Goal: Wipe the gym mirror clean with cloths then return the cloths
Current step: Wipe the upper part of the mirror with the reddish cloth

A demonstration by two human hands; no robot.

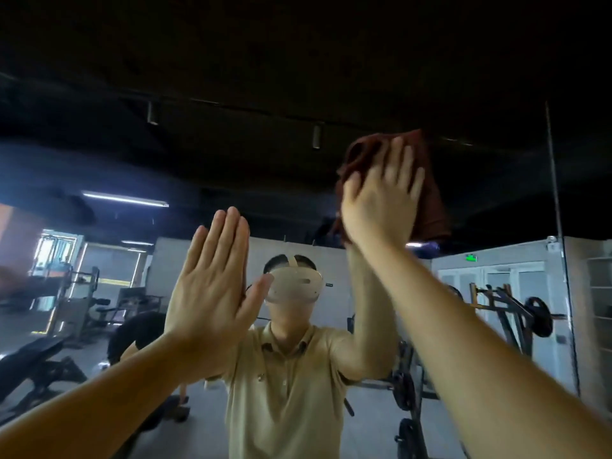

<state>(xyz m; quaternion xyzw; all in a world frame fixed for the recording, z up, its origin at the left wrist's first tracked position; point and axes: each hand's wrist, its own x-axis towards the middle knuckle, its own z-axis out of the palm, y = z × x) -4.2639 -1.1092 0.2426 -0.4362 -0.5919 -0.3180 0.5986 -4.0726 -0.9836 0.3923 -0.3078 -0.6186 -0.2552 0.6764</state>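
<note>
The gym mirror (480,293) fills the whole view in front of me. High on the glass, my right hand (381,200) presses a dark red-brown cloth (433,207) flat against it, fingers straight and spread. My left hand (212,286) lies flat on the glass lower and to the left, fingers straight and together, with nothing in it. My own reflection in a beige shirt stands between the two arms.
A vertical seam of the mirror (559,226) runs down the right side. Reflected in the glass are a black bench (36,362) at lower left, a barbell rack (510,323) with weight plates at right, and another person in black behind me.
</note>
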